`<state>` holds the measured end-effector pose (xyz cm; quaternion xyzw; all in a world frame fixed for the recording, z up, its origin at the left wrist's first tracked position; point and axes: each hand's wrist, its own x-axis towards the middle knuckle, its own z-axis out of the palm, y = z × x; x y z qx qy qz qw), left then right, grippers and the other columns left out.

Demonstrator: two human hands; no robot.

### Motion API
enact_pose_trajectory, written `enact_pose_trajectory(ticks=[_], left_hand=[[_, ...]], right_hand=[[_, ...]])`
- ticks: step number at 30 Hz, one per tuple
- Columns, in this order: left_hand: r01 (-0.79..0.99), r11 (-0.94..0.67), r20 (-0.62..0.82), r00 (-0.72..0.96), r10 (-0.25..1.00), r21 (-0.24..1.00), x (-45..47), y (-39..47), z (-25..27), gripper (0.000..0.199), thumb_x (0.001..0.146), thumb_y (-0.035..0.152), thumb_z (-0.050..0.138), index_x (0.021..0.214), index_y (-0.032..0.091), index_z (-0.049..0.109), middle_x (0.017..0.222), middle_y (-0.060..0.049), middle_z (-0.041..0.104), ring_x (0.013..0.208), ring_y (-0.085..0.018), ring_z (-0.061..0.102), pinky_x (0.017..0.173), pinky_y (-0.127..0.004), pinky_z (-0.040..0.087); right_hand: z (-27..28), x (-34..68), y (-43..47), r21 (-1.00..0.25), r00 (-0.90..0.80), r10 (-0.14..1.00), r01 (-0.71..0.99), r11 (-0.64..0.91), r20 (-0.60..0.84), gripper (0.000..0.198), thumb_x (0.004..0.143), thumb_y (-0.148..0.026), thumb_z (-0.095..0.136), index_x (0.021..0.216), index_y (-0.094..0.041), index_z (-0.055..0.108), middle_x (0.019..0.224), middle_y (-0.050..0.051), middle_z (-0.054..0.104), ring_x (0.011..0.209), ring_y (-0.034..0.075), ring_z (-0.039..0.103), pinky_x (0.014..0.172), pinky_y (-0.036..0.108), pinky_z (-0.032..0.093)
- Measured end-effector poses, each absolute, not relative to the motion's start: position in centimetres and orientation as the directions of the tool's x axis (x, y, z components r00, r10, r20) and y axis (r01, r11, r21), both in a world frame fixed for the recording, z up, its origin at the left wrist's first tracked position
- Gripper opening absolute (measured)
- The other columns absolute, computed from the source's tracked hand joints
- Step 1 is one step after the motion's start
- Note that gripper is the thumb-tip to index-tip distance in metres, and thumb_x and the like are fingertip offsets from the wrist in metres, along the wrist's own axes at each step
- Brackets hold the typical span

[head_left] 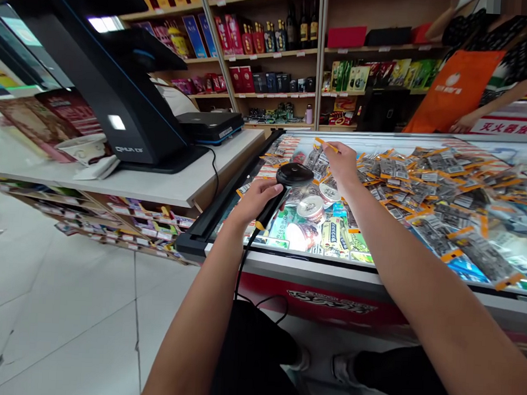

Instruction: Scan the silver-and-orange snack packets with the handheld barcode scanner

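My left hand (255, 203) is closed around the handle of a black corded barcode scanner (295, 174), whose head is above the glass top of a freezer. Its cable runs down past the freezer's front edge. My right hand (341, 163) pinches the orange top edge of a small clear snack packet (317, 159) with a printed label, just beyond the scanner head. To the right, many similar orange-edged packets (393, 168) lie heaped on the glass. Round tubs (310, 207) and a green-yellow bag (334, 233) show beneath the glass, below my hands.
On the left, a white counter (158, 189) bears a black checkout terminal (130, 125) and a bowl (84, 147). Shelves of boxes and bottles (272, 39) line the back. A person in an orange apron (459, 84) stands behind the freezer's far right side.
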<state>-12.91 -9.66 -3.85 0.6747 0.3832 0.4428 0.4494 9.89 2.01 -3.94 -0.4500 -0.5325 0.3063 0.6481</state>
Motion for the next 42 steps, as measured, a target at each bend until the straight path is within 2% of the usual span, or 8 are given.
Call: enact_pose_trajectory(ticks=[18, 22, 26, 31, 35, 38, 40, 42], left_hand=[[0.186, -0.307, 0.209, 0.414, 0.886, 0.933, -12.8, -9.7, -3.9, 0.046, 0.086, 0.059, 0.062, 0.07, 0.016, 0.067, 0.061, -0.008, 0.065, 0.042, -0.016, 0.057, 0.039, -0.025, 0.041], [0.068, -0.275, 0.253, 0.233, 0.939, 0.959, -12.6, -9.6, -3.9, 0.042, 0.081, 0.058, 0.068, 0.073, 0.017, 0.066, 0.059, -0.007, 0.065, 0.038, -0.014, 0.054, 0.036, -0.024, 0.041], [0.009, -0.301, 0.301, 0.007, 0.954, 0.954, -12.6, -8.7, -4.0, 0.044, 0.081, 0.059, 0.067, 0.071, 0.017, 0.064, 0.057, -0.006, 0.063, 0.037, -0.013, 0.052, 0.034, -0.023, 0.039], [-0.149, -0.307, 0.265, -0.249, 0.932, 0.94, -12.8, -7.8, -3.9, 0.046, 0.078, 0.062, 0.068, 0.072, 0.017, 0.062, 0.054, -0.004, 0.06, 0.036, -0.012, 0.05, 0.034, -0.024, 0.034], [-0.212, -0.356, 0.232, -0.451, 0.862, 0.91, -13.7, -7.1, -3.9, 0.049, 0.08, 0.066, 0.064, 0.081, 0.017, 0.064, 0.056, -0.001, 0.058, 0.039, -0.011, 0.051, 0.038, -0.024, 0.038], [-0.184, -0.418, 0.233, -0.603, 0.763, 0.89, -14.9, -6.7, -4.2, 0.052, 0.081, 0.068, 0.059, 0.083, 0.017, 0.063, 0.058, 0.0, 0.058, 0.043, -0.011, 0.052, 0.041, -0.024, 0.039], [-0.179, -0.449, 0.225, -0.672, 0.706, 0.875, -15.6, -6.5, -4.5, 0.053, 0.081, 0.07, 0.057, 0.082, 0.017, 0.061, 0.06, 0.0, 0.058, 0.046, -0.011, 0.054, 0.044, -0.024, 0.04], [-0.188, -0.458, 0.211, -0.697, 0.686, 0.869, -16.1, -6.4, -4.7, 0.055, 0.081, 0.071, 0.055, 0.083, 0.017, 0.061, 0.062, 0.0, 0.058, 0.048, -0.011, 0.055, 0.047, -0.024, 0.042]], right_hand=[[-4.6, 10.2, 3.0, -0.876, 0.219, 0.85, 0.177, 0.448, 0.479, 0.032, 0.09, -0.043, 0.058, 0.098, -0.015, 0.071, 0.074, 0.001, 0.059, 0.061, 0.014, 0.052, 0.061, 0.028, 0.043], [-3.5, 12.0, 2.7, -0.791, 0.205, 0.805, 0.429, 0.437, 0.556, 0.03, 0.095, -0.038, 0.05, 0.102, -0.017, 0.07, 0.081, 0.005, 0.065, 0.069, 0.018, 0.059, 0.07, 0.032, 0.047], [-3.2, 15.5, 2.9, -0.628, 0.194, 0.827, 0.745, 0.226, 0.527, 0.027, 0.092, -0.036, 0.06, 0.111, -0.019, 0.067, 0.088, 0.008, 0.066, 0.088, 0.027, 0.064, 0.087, 0.048, 0.045], [-3.9, 17.0, 2.7, -0.407, 0.285, 0.81, 0.911, -0.063, 0.513, 0.04, 0.086, -0.029, 0.07, 0.121, -0.011, 0.062, 0.119, 0.023, 0.059, 0.124, 0.042, 0.046, 0.1, 0.061, 0.031], [-4.1, 12.0, 0.3, -0.345, 0.072, 0.765, 0.917, 0.202, 0.64, 0.037, 0.09, -0.021, 0.061, 0.128, -0.017, 0.061, 0.135, 0.019, 0.051, 0.13, 0.041, 0.039, 0.103, 0.06, 0.031], [-5.1, 5.8, -1.9, -0.397, -0.251, 0.8, 0.763, 0.51, 0.546, 0.034, 0.096, -0.03, 0.053, 0.127, -0.019, 0.061, 0.125, 0.015, 0.059, 0.122, 0.035, 0.048, 0.102, 0.05, 0.038], [-6.3, 1.8, -2.9, -0.491, -0.353, 0.837, 0.687, 0.535, 0.417, 0.04, 0.098, -0.043, 0.05, 0.128, -0.018, 0.06, 0.125, 0.015, 0.06, 0.119, 0.032, 0.052, 0.099, 0.044, 0.041], [-7.4, -1.5, -3.1, -0.546, -0.288, 0.912, 0.733, 0.406, 0.291, 0.057, 0.093, -0.06, 0.052, 0.126, -0.016, 0.06, 0.127, 0.019, 0.058, 0.121, 0.036, 0.052, 0.099, 0.045, 0.041]])
